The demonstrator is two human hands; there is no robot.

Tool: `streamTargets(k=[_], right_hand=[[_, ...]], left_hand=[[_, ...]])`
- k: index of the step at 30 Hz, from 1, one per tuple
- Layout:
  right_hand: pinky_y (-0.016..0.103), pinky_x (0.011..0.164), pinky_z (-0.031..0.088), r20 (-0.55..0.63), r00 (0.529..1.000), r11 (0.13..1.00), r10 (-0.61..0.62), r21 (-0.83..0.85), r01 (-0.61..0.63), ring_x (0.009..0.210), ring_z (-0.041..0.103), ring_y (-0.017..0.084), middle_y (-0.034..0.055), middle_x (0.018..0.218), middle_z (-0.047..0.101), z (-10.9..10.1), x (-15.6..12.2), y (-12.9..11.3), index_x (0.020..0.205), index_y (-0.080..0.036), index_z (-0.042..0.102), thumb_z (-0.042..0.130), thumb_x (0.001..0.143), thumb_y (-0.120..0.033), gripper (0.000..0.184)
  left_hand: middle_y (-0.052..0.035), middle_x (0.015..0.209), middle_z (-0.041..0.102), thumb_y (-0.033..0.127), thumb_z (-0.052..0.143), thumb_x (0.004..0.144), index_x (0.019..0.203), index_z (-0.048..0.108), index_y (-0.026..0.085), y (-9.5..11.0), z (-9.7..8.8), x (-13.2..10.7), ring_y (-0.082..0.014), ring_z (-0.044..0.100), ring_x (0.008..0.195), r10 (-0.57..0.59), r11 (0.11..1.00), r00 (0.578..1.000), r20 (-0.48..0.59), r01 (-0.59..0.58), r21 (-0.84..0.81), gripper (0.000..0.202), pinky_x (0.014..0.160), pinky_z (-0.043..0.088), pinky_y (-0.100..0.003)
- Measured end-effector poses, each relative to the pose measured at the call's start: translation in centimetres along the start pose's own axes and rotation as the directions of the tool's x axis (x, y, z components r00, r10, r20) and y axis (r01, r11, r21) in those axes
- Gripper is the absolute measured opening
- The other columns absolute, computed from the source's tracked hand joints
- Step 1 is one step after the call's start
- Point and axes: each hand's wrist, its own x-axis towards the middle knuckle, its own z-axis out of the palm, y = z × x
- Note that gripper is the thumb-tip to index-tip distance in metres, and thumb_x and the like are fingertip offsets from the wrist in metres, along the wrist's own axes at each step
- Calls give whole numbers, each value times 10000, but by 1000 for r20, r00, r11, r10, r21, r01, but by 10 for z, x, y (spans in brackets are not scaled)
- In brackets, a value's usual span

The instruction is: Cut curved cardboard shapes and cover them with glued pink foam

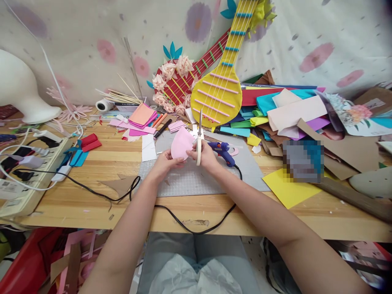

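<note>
My left hand (165, 162) pinches the lower edge of a pale pink foam piece (181, 143) with a rounded top, held above the grey cutting mat (196, 179). My right hand (206, 157) grips scissors (199, 136) with cream handles. Their blades point up and away at the right edge of the pink piece. Both hands are closed, close together over the mat's far half.
A blue glue gun (225, 152) lies right of my right hand, its black cord looping over the table's front edge. Stacked coloured foam sheets (275, 110) fill the right. A yellow sheet (288, 188), a power strip (27, 171), and yellow and red foam instruments (219, 87) stand around.
</note>
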Motion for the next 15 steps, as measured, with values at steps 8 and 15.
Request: streamTargets(k=[8, 15], right_hand=[[252, 571, 332, 236, 972, 813, 20, -570, 122, 644, 492, 143, 1, 708, 549, -37, -22, -3, 787, -201, 498, 521, 748, -562, 363], [260, 553, 264, 283, 957, 408, 65, -883, 233, 665, 547, 195, 48, 695, 606, -44, -37, -11, 834, -205, 521, 493, 747, -637, 441]], left_hand=[[-54, 895, 673, 191, 748, 575, 911, 572, 153, 1, 4, 1, -187, 660, 799, 44, 988, 967, -251, -79, -133, 381, 659, 534, -281], [-27, 818, 678, 107, 706, 601, 846, 607, 139, 4, 3, 2, -161, 661, 805, -11, 964, 973, -229, -50, -260, 266, 633, 536, -228]])
